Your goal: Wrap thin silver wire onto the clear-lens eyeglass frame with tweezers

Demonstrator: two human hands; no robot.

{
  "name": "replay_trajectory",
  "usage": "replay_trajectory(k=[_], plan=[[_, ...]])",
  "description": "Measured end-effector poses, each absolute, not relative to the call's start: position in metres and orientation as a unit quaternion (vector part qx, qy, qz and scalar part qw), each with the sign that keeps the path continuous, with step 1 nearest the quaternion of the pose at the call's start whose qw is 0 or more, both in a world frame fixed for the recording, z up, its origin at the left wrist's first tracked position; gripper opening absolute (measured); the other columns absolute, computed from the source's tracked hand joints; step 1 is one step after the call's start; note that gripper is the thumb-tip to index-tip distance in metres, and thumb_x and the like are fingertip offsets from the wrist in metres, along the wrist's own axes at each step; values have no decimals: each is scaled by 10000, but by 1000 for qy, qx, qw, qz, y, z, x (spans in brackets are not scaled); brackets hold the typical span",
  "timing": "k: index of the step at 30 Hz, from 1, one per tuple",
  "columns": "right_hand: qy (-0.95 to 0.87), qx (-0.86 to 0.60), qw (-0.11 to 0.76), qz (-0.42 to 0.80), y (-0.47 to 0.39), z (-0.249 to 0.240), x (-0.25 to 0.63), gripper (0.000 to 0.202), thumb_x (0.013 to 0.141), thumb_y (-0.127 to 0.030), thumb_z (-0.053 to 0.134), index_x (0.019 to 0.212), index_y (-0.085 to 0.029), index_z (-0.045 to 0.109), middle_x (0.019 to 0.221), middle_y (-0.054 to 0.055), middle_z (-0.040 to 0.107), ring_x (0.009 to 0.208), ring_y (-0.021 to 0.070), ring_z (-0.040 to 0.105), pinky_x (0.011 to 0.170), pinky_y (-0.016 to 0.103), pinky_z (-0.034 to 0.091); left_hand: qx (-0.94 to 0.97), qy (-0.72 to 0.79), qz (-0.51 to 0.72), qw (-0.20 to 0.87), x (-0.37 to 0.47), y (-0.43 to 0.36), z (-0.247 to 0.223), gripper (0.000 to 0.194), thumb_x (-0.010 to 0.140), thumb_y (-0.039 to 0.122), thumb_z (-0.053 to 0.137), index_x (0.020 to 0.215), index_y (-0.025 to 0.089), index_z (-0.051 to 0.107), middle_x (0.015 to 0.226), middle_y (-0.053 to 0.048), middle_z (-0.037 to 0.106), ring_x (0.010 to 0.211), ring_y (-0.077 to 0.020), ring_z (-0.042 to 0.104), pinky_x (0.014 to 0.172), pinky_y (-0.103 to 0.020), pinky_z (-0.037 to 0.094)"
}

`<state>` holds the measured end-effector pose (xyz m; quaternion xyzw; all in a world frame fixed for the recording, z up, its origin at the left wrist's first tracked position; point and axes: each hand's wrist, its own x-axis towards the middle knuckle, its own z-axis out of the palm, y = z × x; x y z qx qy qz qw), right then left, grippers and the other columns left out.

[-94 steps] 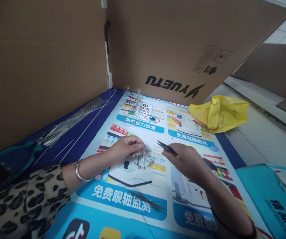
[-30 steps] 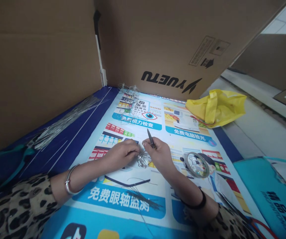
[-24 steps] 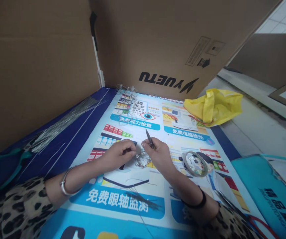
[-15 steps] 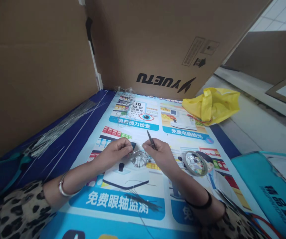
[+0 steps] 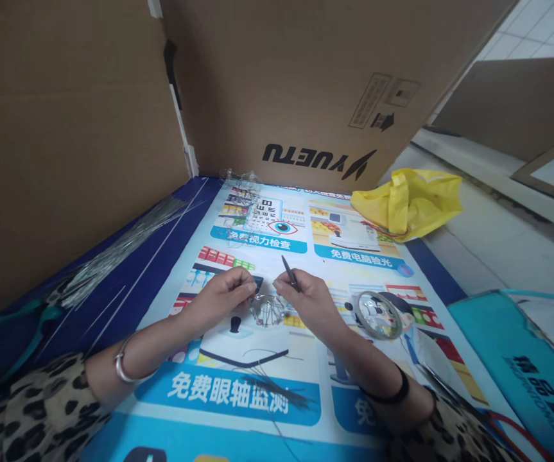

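Observation:
A small rounded piece of bent silvery wire point(image 5: 268, 312) sits between my two hands, just above the printed sheet. My left hand point(image 5: 226, 292) is closed, its thumb and finger pinching the wire piece at its upper left edge. In my closed right hand point(image 5: 309, 298) is a slim dark pointed tool point(image 5: 289, 273), its tip slanting up and away. The right thumb and fingertip are at the upper right of the wire piece; whether they also pinch a wire end is too fine to tell.
Long loose wires point(image 5: 113, 250) lie at the left. More bent wire pieces point(image 5: 241, 221) rest at the back before the cardboard wall point(image 5: 305, 83). Thin dark wires point(image 5: 281, 388) lie near me. At right are a round clear dish point(image 5: 377, 314), a yellow bag point(image 5: 411, 204) and a teal bag point(image 5: 517, 359).
My right thumb and fingertip have shifted very slightly left. The wire piece stays between my hands, the grips look the same, and the camera view has moved a little.

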<state>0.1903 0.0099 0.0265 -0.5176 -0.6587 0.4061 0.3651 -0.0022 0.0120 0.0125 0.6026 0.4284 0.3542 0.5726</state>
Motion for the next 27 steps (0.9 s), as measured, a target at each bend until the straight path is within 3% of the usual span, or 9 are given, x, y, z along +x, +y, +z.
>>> replay_trajectory(k=[16,27], plan=[[-658,-529,356,400,6,26,188,166,770,-332,545,722,-177,577,578,-42,489,566,101,444,539,208,363,587,420,366,587,-1,10,11,206,838,317,505,717,158,453,619,44,457,549,-70,423,517,-194,370],[-680,-532,372,339,3,23,185,191,788,-347,534,731,-181,608,653,-18,574,634,126,513,603,222,389,576,424,369,594,-2,9,10,209,820,342,525,737,162,461,624,43,457,546,-76,460,504,-196,394]])
